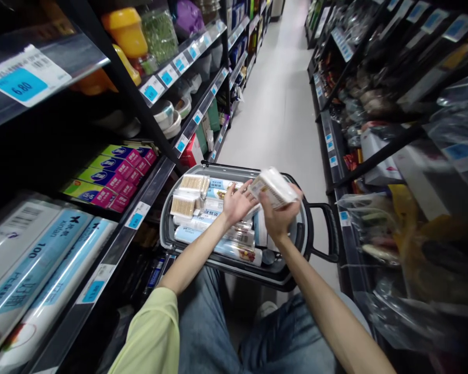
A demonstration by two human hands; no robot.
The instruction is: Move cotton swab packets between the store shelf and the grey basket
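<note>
A grey basket [164,223] with a black handle stands in front of my knees. My right hand [280,213] is closed round a white package [272,187], slightly blurred, above the basket's right part. Beside it, my left hand [237,202] hovers over the contents with its fingers spread and nothing held; its fingertips come close to the package. Two packs of thin wooden sticks [185,204] lie at the basket's left end. Several blue and white plastic-wrapped rolls [218,244] fill the middle, partly hidden under my left hand and forearm.
Shelves with price tags line both sides. Pink and green boxes [119,176] and long blue-white rolls [35,270] sit on the left shelves. Plastic-wrapped goods [390,228] hang at the right. A pale floor aisle [276,93] runs ahead between them.
</note>
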